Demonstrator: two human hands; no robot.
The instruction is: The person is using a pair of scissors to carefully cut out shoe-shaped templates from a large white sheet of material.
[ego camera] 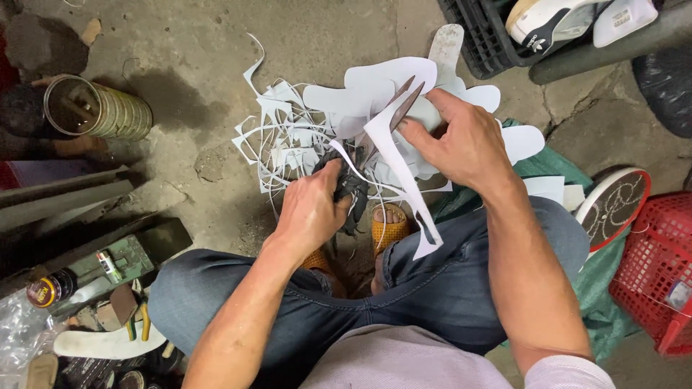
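- Right hand point(461, 144) closed on the handles of dark metal scissors point(404, 104), blades parted around a long white sheet strip point(400, 180).
- Left hand point(313, 209) clenched around a dark crumpled piece point(351, 186).
- Heap of white offcut strips point(288, 137) on the concrete floor point(194, 43), just beyond both hands.
- Ribbed metal can point(97, 108) far left.

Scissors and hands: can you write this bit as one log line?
right hand: works scissors | cutting: white sheet strip | left hand: grips dark piece | floor: white offcuts
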